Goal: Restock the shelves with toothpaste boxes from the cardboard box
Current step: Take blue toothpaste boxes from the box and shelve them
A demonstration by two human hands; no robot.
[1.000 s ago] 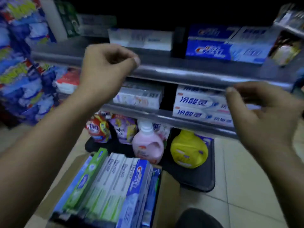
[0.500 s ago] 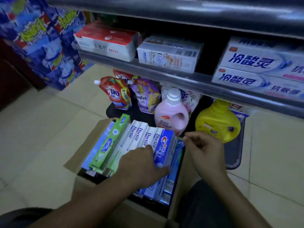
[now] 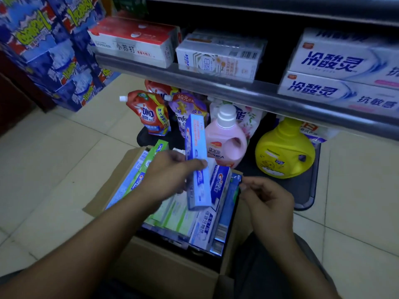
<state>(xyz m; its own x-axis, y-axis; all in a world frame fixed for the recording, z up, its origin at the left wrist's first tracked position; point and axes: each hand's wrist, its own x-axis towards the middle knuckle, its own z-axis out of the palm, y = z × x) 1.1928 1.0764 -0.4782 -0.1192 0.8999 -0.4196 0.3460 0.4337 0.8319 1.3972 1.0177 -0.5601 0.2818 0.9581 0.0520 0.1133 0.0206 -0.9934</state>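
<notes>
The cardboard box (image 3: 164, 275) sits on the floor (image 3: 54, 158) before the shelf (image 3: 237, 88), toothpaste boxes (image 3: 205, 227) packed inside it; behind it stand pouches (image 3: 149, 113) at left, bottles (image 3: 285, 149) at right

Open gap on the shelf (image 3: 216, 83) between the white pack (image 3: 218, 59) and the blue-lettered boxes (image 3: 336, 78). Bottles (image 3: 224, 139) stand close behind the cardboard box (image 3: 172, 268); floor (image 3: 54, 158) to its left open.

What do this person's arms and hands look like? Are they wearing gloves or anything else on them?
Both are bare: no glove on the left hand or the right hand. The forearms are uncovered too, with no sleeve reaching into view. I see no watch, bracelet or ring, though the dim, slightly blurred picture could hide a thin one.
</notes>
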